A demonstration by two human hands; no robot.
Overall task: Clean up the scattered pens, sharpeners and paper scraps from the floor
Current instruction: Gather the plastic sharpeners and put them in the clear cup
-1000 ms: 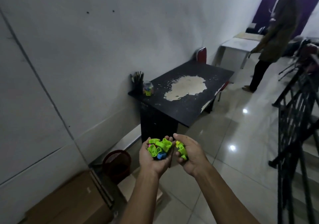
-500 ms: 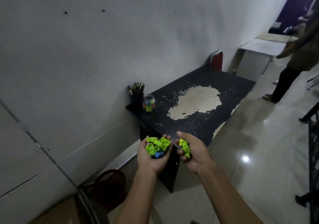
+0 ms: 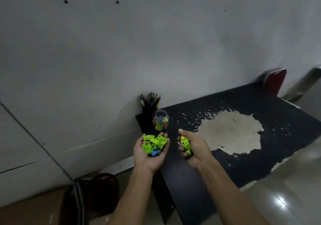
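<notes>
You've closed in on the table; it now sits right under your hands. Left hand cups a pile of green sharpeners, palm up. Right hand curls round a few more. Jar with sharpeners stands just ahead, beside the pen holder: looks like drop-off next.

Lime-green and blue sharpeners, black table with beige worn patch
</notes>
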